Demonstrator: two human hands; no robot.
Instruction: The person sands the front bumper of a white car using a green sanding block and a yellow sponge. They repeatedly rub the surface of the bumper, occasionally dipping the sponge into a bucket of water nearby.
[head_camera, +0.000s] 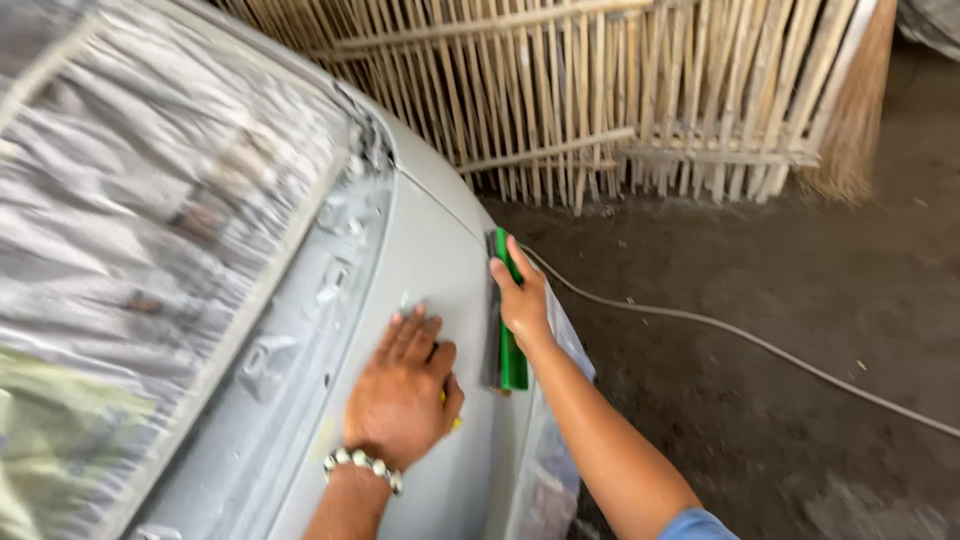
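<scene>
My left hand (405, 390), with a beaded bracelet on the wrist, lies flat on a grey primed car panel (440, 250); a small yellow piece shows under its thumb side. My right hand (522, 300) grips a long green block (513, 355) that lies along the panel's right edge. The two hands are close together, the left one just left of the block.
The car window (150, 200) at left is masked with plastic sheeting. A bamboo slat fence (600, 90) stands behind, with a straw broom (855, 110) leaning at right. A pale hose (760, 345) runs across the dark dirt floor (780, 430).
</scene>
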